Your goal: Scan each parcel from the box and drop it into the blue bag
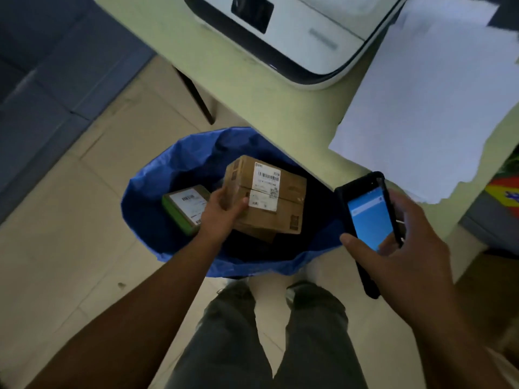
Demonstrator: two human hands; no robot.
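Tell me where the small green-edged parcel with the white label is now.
Head view: the green-edged parcel lies inside the open blue plastic bag, by its left wall, just left of the left hand gripping the brown cardboard parcel.

No wording is legible. The brown parcel (pixel 292 197) carries a white label (pixel 266 189) with a barcode and a QR code, but its print is blurred. The green parcel (pixel 185 209) has a barcoded label, and the text on the handheld scanner (pixel 368 220) with its blue screen is too small to read.
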